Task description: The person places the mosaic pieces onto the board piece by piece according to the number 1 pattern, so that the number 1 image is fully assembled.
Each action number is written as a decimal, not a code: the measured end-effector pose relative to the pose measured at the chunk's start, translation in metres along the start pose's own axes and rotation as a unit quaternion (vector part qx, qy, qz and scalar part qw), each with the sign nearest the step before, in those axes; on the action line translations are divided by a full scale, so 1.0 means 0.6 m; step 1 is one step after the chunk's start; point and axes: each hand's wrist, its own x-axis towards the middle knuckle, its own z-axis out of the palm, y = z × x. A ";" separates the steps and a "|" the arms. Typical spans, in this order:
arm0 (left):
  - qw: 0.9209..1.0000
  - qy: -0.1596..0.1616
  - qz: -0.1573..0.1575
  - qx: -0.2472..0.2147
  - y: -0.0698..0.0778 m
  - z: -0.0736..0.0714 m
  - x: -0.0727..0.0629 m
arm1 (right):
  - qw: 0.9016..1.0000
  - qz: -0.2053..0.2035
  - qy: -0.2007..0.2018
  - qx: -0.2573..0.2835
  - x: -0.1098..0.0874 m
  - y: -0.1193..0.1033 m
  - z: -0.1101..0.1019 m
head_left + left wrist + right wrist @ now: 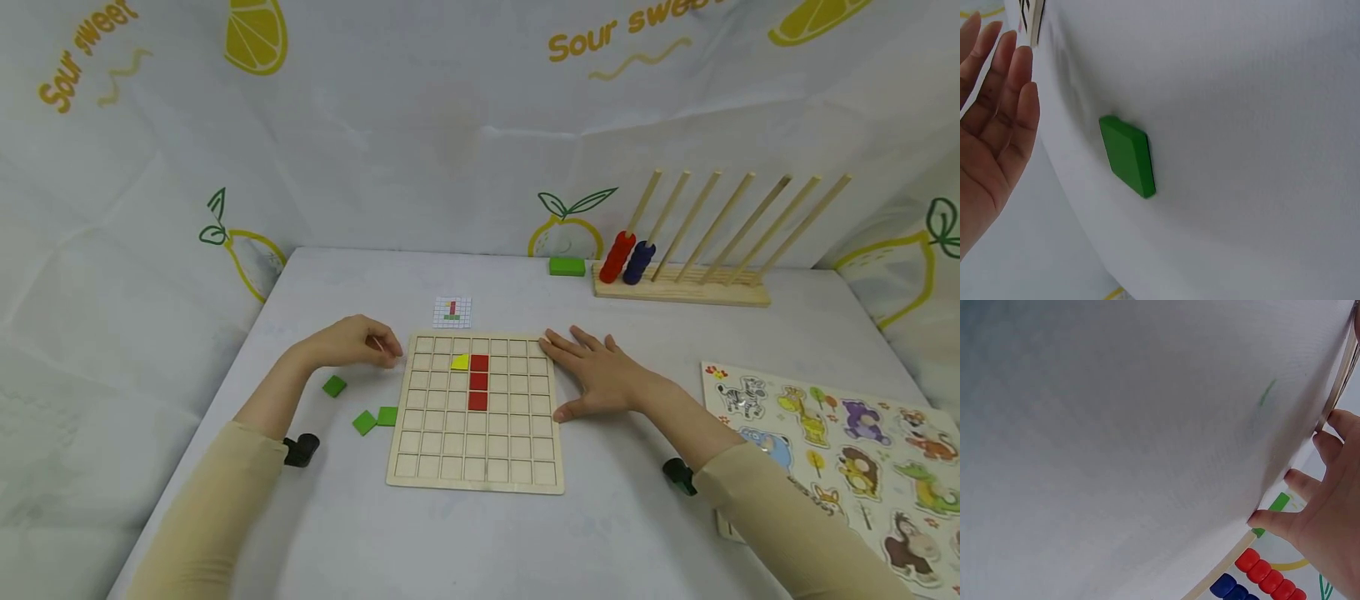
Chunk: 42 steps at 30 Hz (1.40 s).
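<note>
At the centre of the head view a wooden grid board [476, 414] lies on the white table [465, 542], with three red tiles [478, 382] in a column and a yellow piece [460, 362] beside the top one. The right hand [600, 375] lies flat, fingers spread, palm down against the board's right edge, forearm coming in from the lower right. The left hand [352, 340], loosely curled and holding nothing, hovers by the board's upper-left corner; three green tiles [365, 421] lie below it on the table.
</note>
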 end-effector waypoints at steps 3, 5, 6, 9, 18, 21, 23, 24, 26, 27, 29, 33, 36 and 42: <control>1.000 -0.018 -0.014 -0.007 -0.019 -0.011 -0.014 | 1.000 0.001 -0.001 0.002 0.000 -0.001 0.000; 1.000 -0.028 -0.014 -0.006 -0.031 -0.018 -0.024 | 1.000 0.003 -0.001 0.003 0.000 -0.001 0.000; 0.999 -0.031 -0.015 -0.006 -0.037 -0.021 -0.029 | 1.000 0.003 -0.002 0.003 0.000 -0.001 0.000; 0.999 -0.041 -0.014 -0.003 -0.053 -0.028 -0.045 | 1.000 0.004 -0.002 0.004 0.000 0.000 0.001; 0.999 -0.049 -0.015 -0.008 -0.093 -0.042 -0.077 | 1.000 0.004 -0.005 0.006 0.000 0.000 0.001; 0.999 -0.048 -0.019 -0.011 -0.102 -0.044 -0.082 | 1.000 0.003 -0.005 0.008 -0.001 -0.001 0.000; 0.998 -0.049 -0.026 -0.015 -0.106 -0.045 -0.085 | 1.000 0.002 -0.005 0.010 -0.001 -0.001 0.000; 0.998 -0.050 -0.029 -0.018 -0.108 -0.045 -0.086 | 1.000 0.002 -0.006 0.010 -0.001 -0.002 -0.001; 0.998 -0.049 -0.032 -0.021 -0.111 -0.045 -0.086 | 1.000 0.002 -0.006 0.009 -0.001 -0.002 -0.001; 0.998 -0.048 -0.032 -0.023 -0.111 -0.044 -0.086 | 1.000 0.003 -0.006 0.008 0.000 -0.002 -0.001; 0.998 -0.047 -0.031 -0.028 -0.110 -0.043 -0.085 | 1.000 0.004 -0.005 0.005 0.001 -0.002 0.000; 0.998 -0.044 -0.034 -0.033 -0.106 -0.040 -0.083 | 1.000 0.005 -0.004 0.002 0.001 -0.002 0.001; 0.998 -0.041 -0.039 -0.032 -0.105 -0.038 -0.083 | 1.000 0.005 -0.002 0.003 0.001 -0.002 0.001; 0.998 -0.035 -0.049 -0.018 -0.107 -0.034 -0.079 | 1.000 0.005 -0.003 0.005 0.001 -0.003 0.001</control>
